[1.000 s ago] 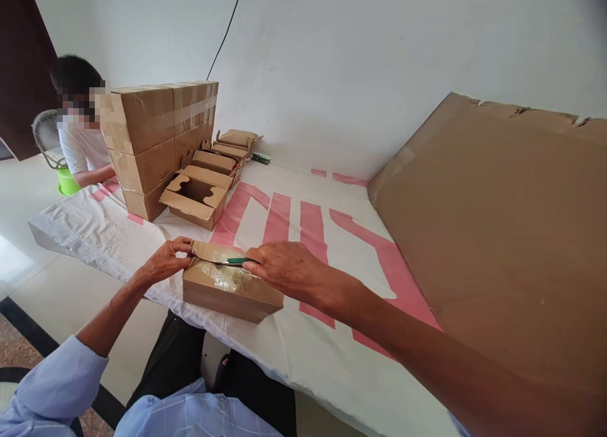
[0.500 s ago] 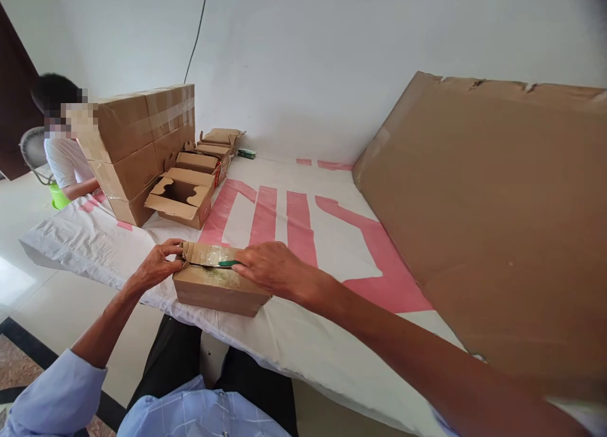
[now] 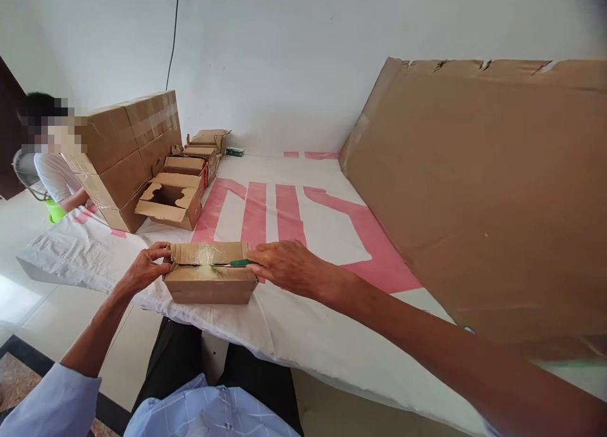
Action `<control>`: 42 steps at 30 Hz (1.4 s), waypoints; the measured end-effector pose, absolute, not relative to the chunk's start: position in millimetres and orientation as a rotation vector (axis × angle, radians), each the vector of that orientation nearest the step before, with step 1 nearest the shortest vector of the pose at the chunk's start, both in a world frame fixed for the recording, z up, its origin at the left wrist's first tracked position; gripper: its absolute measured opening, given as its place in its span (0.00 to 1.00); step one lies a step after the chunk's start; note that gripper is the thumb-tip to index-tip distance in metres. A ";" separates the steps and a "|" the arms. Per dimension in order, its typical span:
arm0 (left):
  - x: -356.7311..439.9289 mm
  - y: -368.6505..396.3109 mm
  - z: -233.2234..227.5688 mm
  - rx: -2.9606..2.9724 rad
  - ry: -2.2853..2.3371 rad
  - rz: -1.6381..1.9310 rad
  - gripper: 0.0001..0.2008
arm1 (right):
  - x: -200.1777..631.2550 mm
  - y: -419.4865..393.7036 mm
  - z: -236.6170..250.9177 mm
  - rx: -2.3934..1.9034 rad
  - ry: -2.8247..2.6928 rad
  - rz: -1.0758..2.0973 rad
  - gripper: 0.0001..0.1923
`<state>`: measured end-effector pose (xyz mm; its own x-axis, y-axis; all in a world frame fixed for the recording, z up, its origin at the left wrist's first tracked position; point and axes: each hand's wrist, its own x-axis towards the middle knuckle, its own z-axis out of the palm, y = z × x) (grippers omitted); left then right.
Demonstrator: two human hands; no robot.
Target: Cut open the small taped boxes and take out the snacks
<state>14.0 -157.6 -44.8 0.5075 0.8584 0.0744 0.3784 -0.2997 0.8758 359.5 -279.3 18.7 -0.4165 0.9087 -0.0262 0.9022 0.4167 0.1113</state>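
Note:
A small taped cardboard box (image 3: 211, 291) sits near the front edge of the cloth-covered table. My left hand (image 3: 145, 267) grips its left end, fingers on the top flap and thumb by the seam. In my right hand (image 3: 282, 265) is a green-handled knife (image 3: 241, 262), its thin blade lying along the seam between the two top flaps. Clear tape (image 3: 206, 253) crosses the middle of the seam and looks crumpled there. The blade's tip is at or under this tape; exactly where, I cannot tell. The box's contents are hidden.
An open carton (image 3: 171, 203) heads a row of cartons at the back left. Beside it stand stacked closed boxes (image 3: 118, 140), with a person (image 3: 54, 171) behind them. A large cardboard sheet or box (image 3: 474, 190) leans at right. A small green packet (image 3: 234, 151) lies near the wall.
The knife has moved right along the seam, and the box has turned slightly to face me more squarely. My left hand keeps its hold. The whole view has shifted a little.

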 end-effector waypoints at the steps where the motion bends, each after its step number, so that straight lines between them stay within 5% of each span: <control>1: 14.2 -158.4 -44.4 1.900 1.013 0.695 0.14 | 369.9 -283.7 14.7 1.702 2.573 0.128 0.17; 6: 20.9 -164.1 -35.1 1.963 0.970 0.649 0.14 | 402.0 -302.7 16.3 1.901 2.793 0.021 0.19; 13: 23.6 -167.3 -32.5 1.971 0.943 0.622 0.15 | 344.3 -282.9 12.4 1.838 2.897 -0.158 0.16; 24: 27.4 -167.8 -35.1 1.979 0.958 0.628 0.17 | 298.2 -256.0 15.2 1.719 2.543 -0.004 0.15; 32: 27.4 -165.7 -34.4 2.018 0.946 0.596 0.15 | 372.8 -290.8 14.7 1.774 2.542 0.077 0.20; 42: 25.4 -161.3 -35.0 1.977 0.872 0.578 0.13 | 384.5 -321.3 5.8 2.236 2.795 -0.508 0.19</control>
<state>25.4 -161.3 -35.0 0.6461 0.7606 0.0634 0.3542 -0.3723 0.8579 384.5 -321.3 5.8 -0.1672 0.9678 0.1880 0.8397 0.2397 -0.4873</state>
